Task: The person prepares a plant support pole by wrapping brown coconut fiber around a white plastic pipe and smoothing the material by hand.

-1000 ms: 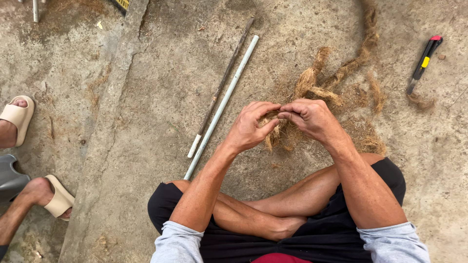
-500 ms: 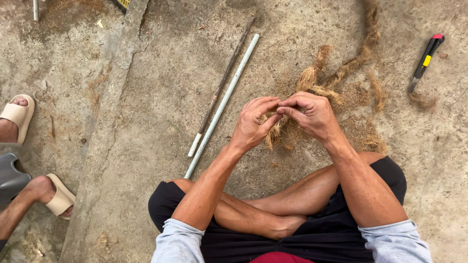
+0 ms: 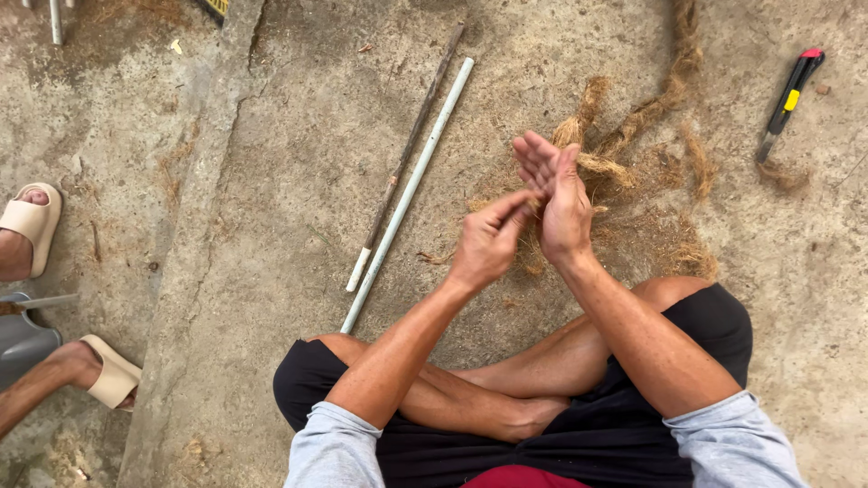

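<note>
The person wore a light grey long-sleeved top, its sleeves (image 3: 336,443) pushed up above the elbows, leaving both forearms bare. Below the sleeves, black shorts (image 3: 579,452) covered the thighs, and a strip of dark red cloth (image 3: 520,476) showed just beneath them.

There is only one view, from the head, looking straight down and quite near at the crossed legs (image 3: 542,398) in the lower frame and the concrete floor (image 3: 298,181) above them.
</note>
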